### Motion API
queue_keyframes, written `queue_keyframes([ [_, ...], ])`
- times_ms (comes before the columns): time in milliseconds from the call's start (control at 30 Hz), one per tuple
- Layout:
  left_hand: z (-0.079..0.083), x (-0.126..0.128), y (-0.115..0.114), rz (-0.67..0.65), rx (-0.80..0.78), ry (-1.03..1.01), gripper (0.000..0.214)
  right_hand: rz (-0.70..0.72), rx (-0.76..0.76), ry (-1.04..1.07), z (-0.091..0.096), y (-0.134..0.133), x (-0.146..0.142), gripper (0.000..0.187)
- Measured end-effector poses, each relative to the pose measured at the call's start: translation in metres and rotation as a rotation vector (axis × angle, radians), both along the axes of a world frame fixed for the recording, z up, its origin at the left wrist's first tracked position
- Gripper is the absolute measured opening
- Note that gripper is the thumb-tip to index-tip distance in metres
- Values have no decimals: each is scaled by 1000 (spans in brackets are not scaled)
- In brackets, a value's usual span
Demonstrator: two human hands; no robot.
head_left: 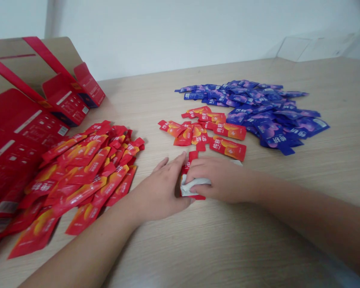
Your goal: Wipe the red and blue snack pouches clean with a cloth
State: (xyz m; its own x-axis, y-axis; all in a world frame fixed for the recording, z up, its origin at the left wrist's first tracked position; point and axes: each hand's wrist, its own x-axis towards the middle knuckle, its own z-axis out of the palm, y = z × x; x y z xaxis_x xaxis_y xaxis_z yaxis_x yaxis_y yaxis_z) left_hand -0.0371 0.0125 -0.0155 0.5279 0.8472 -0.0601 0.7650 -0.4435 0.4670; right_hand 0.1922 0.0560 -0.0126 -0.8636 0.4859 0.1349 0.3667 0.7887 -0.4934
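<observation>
In the head view, a red spouted pouch lies flat on the table, largely covered by my hands. My left hand holds its left edge, thumb near the lower end and fingers stretched along the side. A crumpled white tissue is pinched in my right hand and pressed onto the pouch. Just beyond my hands lies a small group of red-and-orange pouches. A larger heap of the same red pouches is to the left of my left hand.
A pile of blue-purple pouches lies at the back right. Open red cartons with raised flaps stand at the left edge beside the red heap. A white wall bounds the wooden table at the back.
</observation>
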Motion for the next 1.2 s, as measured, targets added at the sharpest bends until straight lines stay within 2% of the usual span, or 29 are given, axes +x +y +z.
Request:
queue_keyframes([
  [133,-1,-1,0,-13,18,-23,106,-63,71,26,-6,2,-2,5],
  [367,1,-2,-1,3,9,5,104,-145,117,12,-14,17,0,18],
  [667,-2,-4,1,-25,23,29,103,-294,213,-4,-24,22,5,14],
  [900,-4,-3,1,-26,23,41,103,-413,158,204,-23,20,10,15],
  [1067,-4,-1,-1,-60,30,54,93,-338,87,239,-17,13,9,16],
  [1200,-5,0,-3,-74,21,116,88,-297,57,207,-22,9,5,18],
])
